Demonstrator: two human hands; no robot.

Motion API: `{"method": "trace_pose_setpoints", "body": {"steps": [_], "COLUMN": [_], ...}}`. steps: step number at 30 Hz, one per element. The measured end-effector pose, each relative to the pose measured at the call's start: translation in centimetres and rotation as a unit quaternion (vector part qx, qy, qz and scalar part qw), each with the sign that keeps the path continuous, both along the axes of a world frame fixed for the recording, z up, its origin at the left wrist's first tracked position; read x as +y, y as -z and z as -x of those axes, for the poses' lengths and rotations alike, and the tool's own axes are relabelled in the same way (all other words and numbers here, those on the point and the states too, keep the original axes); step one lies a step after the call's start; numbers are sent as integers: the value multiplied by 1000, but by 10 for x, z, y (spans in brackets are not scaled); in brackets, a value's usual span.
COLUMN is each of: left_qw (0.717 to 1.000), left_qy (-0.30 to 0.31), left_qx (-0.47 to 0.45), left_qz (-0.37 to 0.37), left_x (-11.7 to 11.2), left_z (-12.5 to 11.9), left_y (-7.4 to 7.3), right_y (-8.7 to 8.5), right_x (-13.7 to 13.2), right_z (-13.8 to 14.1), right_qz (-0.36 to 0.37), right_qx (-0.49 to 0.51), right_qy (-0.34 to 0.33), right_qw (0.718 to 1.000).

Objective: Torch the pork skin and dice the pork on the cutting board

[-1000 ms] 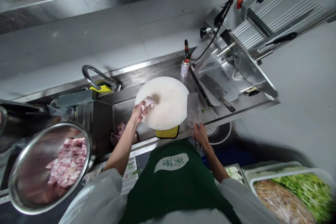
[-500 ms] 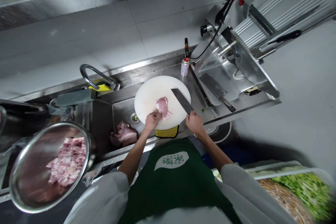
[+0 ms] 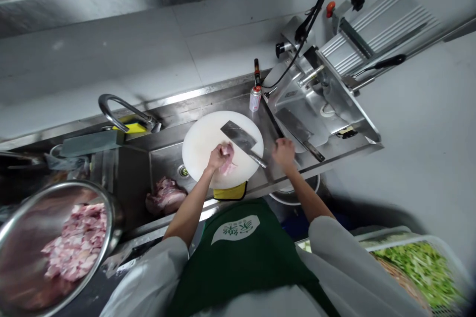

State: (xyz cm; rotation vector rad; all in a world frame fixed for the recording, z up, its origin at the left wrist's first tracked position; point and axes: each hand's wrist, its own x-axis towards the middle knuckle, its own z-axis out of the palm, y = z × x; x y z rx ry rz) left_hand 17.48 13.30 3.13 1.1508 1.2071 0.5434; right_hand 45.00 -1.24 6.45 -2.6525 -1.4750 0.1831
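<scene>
Wearing a green apron [image 3: 238, 257], the person stands at a steel tabletop [image 3: 334, 146], seen from above. Nearest, at 8 o'clock, a steel bowl [image 3: 111, 218] holds diced pink meat [image 3: 72, 250]; at 4 o'clock a white basket [image 3: 444, 250] carries shredded greens [image 3: 420, 267]. Farther in, at about 9 o'clock of the apron's top, a large lump of raw meat [image 3: 165, 195] lies in the sink [image 3: 137, 178]. Just past the apron, a yellow cloth [image 3: 228, 192] peeps from under the near edge of a round white cutting board [image 3: 204, 136]. The left hand [image 3: 216, 157] rests on the board's near half, its grip curled over a small piece of meat [image 3: 227, 151] and pressing it down. A cleaver [image 3: 239, 137] lies flat on the board at 1 o'clock of the meat, its blade towards 10 o'clock and its handle towards 4 o'clock, off the board's rim. The right hand [image 3: 284, 151] hovers just beside the handle end, at 3 o'clock of it; whether its grip is open or closed cannot be told through the blur. Beyond, a second cleaver [image 3: 297, 131] lies by the meat slicer [image 3: 327, 89] at 2 o'clock, a gas canister [image 3: 255, 98] stands at 12 o'clock of the board, and a tap [image 3: 119, 109] with a yellow sponge [image 3: 130, 127] sits at 10 o'clock.
</scene>
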Motion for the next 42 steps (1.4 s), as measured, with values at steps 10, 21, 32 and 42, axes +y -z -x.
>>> {"method": "trace_pose_setpoints", "body": {"steps": [10, 21, 32, 42], "left_qw": [974, 887, 767, 844], "left_qy": [-170, -268, -324, -132], "left_qx": [-149, 242, 294, 276], "left_qz": [-25, -288, -469, -440], "left_x": [-49, 24, -34, -29], "left_z": [20, 115, 113, 60], "left_y": [-32, 20, 4, 43], "right_y": [36, -2, -67, -60], "right_x": [-58, -89, -11, 65], "right_z": [-128, -114, 22, 80], "right_qz": [104, -35, 95, 218], "right_qx": [-46, 3, 81, 33], "right_qy": [131, 57, -271, -411], "right_qw": [985, 998, 954, 885]}}
